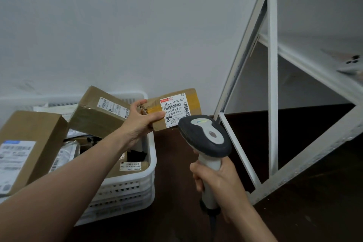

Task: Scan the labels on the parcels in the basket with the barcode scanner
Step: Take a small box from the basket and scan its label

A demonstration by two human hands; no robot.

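Note:
My left hand [140,119] grips a small brown cardboard parcel [193,102] by its left end, held up to the right of the white basket [145,175]. Its white label [174,110] with barcode faces me. My right hand [218,180] clasps the handle of a grey and white barcode scanner [205,137], whose dark head sits just below the label's lower right corner, pointing at it. The basket holds several more cardboard boxes and bagged parcels, among them a tilted box [98,112] and a large one [27,147] at the left.
A white metal shelf frame [273,76] stands on the right over a dark floor [176,226]. A phone [351,63] lies on its shelf at the far right. A plain white wall rises behind the basket.

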